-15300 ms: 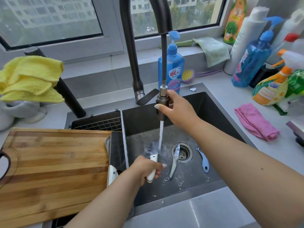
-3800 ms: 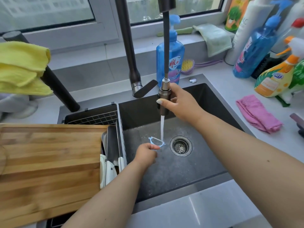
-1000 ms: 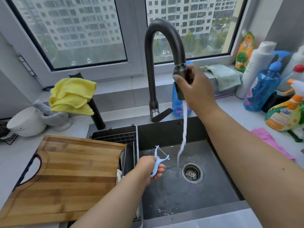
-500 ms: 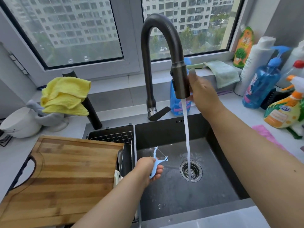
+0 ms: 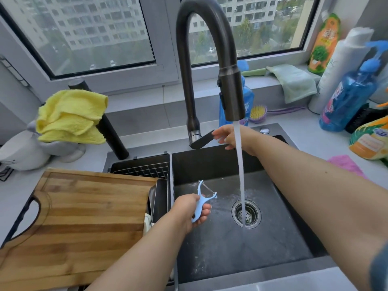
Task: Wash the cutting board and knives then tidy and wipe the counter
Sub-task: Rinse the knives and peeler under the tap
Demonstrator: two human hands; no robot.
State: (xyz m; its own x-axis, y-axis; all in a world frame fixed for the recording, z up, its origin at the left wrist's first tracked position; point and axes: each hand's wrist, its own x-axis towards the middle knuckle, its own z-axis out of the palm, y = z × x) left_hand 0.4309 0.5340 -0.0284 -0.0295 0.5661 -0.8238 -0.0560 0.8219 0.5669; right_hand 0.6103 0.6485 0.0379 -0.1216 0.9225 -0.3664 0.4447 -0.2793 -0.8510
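My left hand (image 5: pixel 190 211) grips a light blue peeler (image 5: pixel 201 201) over the left side of the dark sink (image 5: pixel 231 255), its blade end pointing up. My right hand (image 5: pixel 228 137) touches the faucet lever (image 5: pixel 202 140) at the base of the black faucet (image 5: pixel 189 59). Water runs from the spray head (image 5: pixel 232 95) into the drain (image 5: pixel 246 214). A wooden cutting board (image 5: pixel 79 223) lies across the left basin. White knife handles (image 5: pixel 148 222) show between the board's right edge and a metal tray in the rack.
A yellow cloth (image 5: pixel 71 116) hangs on a black post at the left. Detergent bottles (image 5: pixel 346 95) crowd the right counter, with a pink cloth (image 5: pixel 346 164) beside the sink. A green cloth (image 5: pixel 294 80) and a blue soap bottle (image 5: pixel 246 101) sit by the window sill.
My right hand let go of the spray head, which is docked on the faucet neck, and dropped to the lever. My left hand still holds the peeler at the same spot.
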